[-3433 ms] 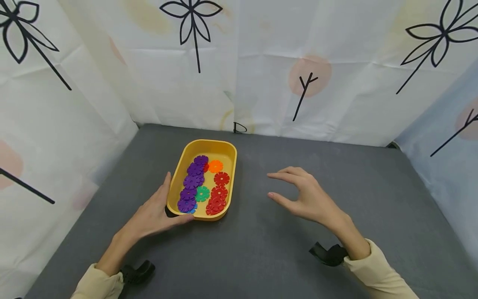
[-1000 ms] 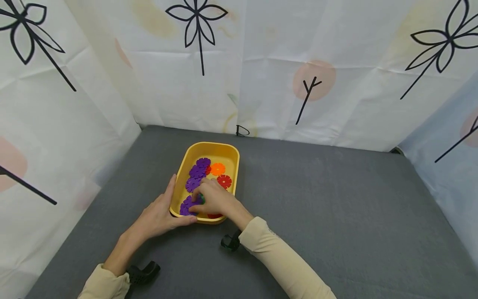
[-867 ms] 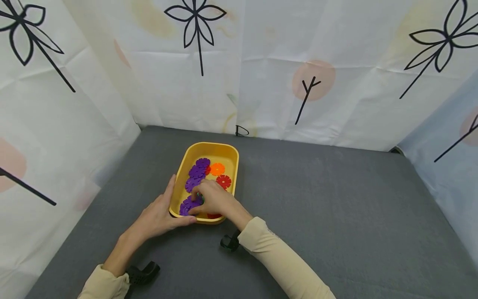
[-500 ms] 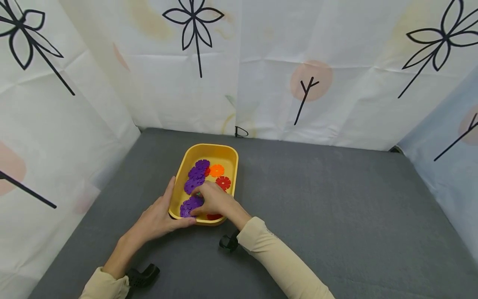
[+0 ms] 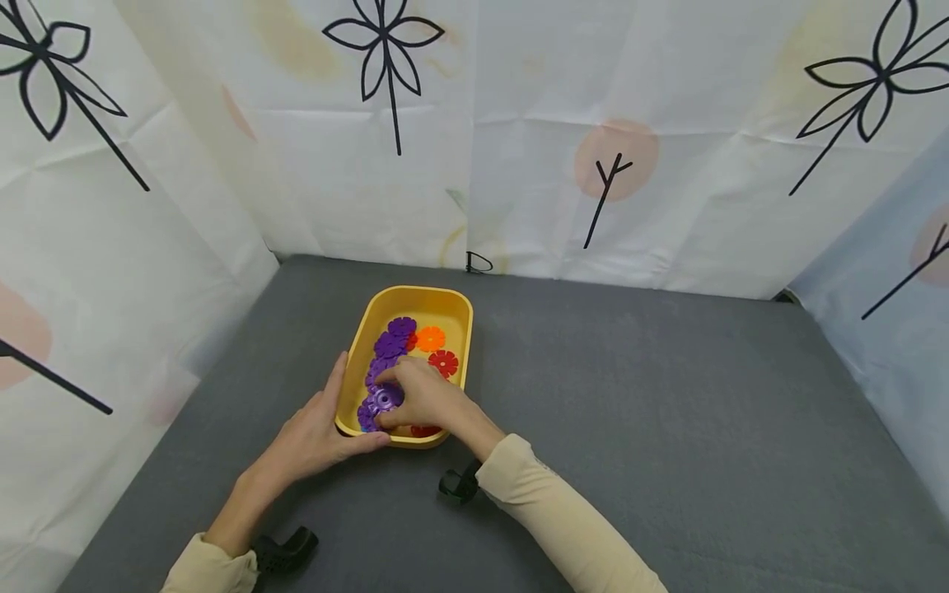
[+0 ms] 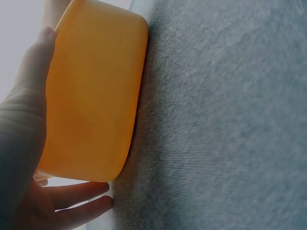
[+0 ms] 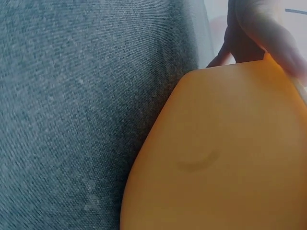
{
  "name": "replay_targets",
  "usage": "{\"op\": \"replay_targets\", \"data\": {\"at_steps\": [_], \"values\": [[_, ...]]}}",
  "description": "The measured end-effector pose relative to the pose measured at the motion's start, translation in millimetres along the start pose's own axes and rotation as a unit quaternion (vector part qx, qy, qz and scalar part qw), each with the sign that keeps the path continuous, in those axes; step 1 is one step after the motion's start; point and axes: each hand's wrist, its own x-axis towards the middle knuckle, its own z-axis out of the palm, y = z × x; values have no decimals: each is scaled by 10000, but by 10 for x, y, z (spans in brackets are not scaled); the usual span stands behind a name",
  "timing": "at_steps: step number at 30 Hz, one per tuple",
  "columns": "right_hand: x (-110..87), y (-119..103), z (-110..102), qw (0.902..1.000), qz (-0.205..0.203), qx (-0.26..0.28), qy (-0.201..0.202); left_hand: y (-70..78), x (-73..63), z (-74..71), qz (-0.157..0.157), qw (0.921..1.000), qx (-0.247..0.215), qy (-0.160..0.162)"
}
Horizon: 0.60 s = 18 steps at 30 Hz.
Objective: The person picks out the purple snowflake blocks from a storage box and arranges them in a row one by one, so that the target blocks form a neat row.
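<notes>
A yellow plastic tray (image 5: 461,362) holds flower-shaped plastic discs. My left hand (image 5: 307,432) holds its near left corner, thumb along the near rim and fingers against the left side. Inside the tray my right hand (image 5: 430,397) pinches a purple flower disc (image 5: 385,399) between thumb and fingers. That disc shines and shows its centre hole. More purple discs (image 5: 391,343) overlap in a row along the left. An orange disc (image 5: 430,338) and a red disc (image 5: 443,362) lie right of them. Further red discs (image 5: 425,431) are partly hidden under my right hand.
The tray stands on a grey cloth-covered table (image 5: 630,395). White printed curtains (image 5: 534,181) close off the back and sides. A black wrist mount (image 5: 460,484) hangs below the right sleeve, another black mount (image 5: 287,550) by the left.
My right hand came from above the table at right into the tray. There a purple disc has been raised and tilted between its fingers. My left hand stays on the tray corner.
</notes>
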Motion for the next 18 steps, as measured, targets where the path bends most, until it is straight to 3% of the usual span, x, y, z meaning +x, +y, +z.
{"op": "replay_targets", "data": {"at_steps": [5,12,18], "values": [[-61,19,-21,9981,-280,367,416,18,-19,24,-117,9999,78,42],[-116,43,-71,9851,-720,1108,1101,32,-24,30,-227,9996,156,107],[-234,126,-288,9799,-835,1045,1479,40,-22,37,-349,9991,213,70]]}}
